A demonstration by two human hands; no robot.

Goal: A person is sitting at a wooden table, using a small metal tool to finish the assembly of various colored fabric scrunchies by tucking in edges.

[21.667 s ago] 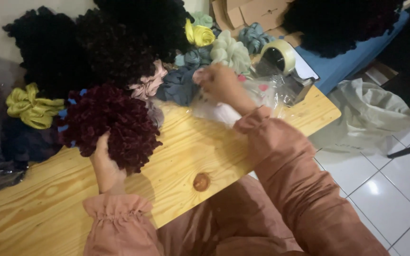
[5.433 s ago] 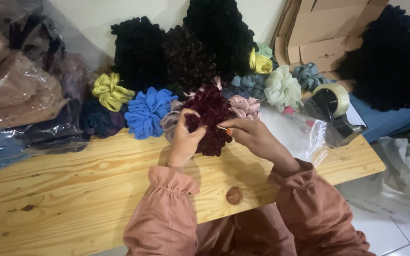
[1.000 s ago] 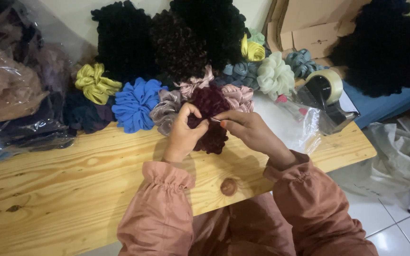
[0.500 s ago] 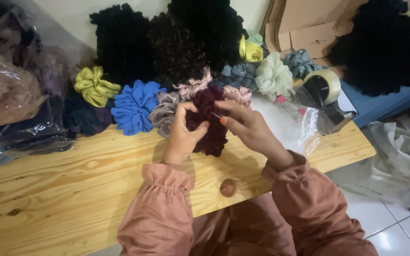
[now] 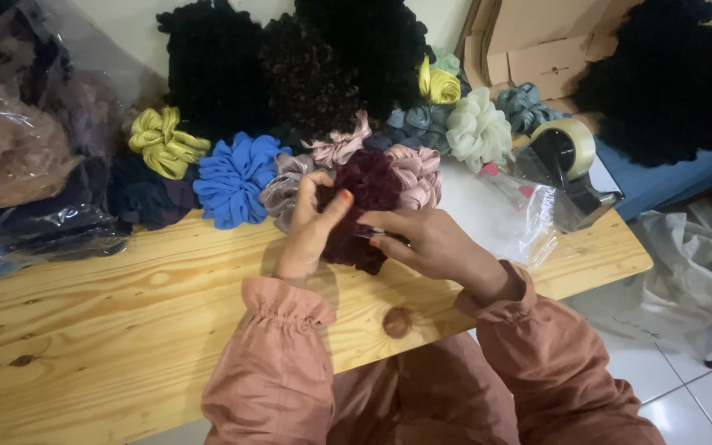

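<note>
Spanning the view, the wooden table point(image 5: 109, 330) carries the same row of scrunchies as half a second ago; blue scrunchie point(image 5: 236, 177) and tape dispenser point(image 5: 566, 169) have not moved. The maroon scrunchie point(image 5: 364, 206) sits above the table's middle, gripped between both hands. The left hand point(image 5: 311, 227) has closed its thumb further onto it; the right hand point(image 5: 426, 243) pinches its lower edge, so the handling looks unfinished.

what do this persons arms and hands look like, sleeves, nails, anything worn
Both arms wear loose, dusty-pink long sleeves, each gathered into an elastic ruffled cuff at the wrist. The left hand and right hand are bare, with no gloves. The left thumbnail carries orange-red polish. No rings or watch show from this view.
</note>
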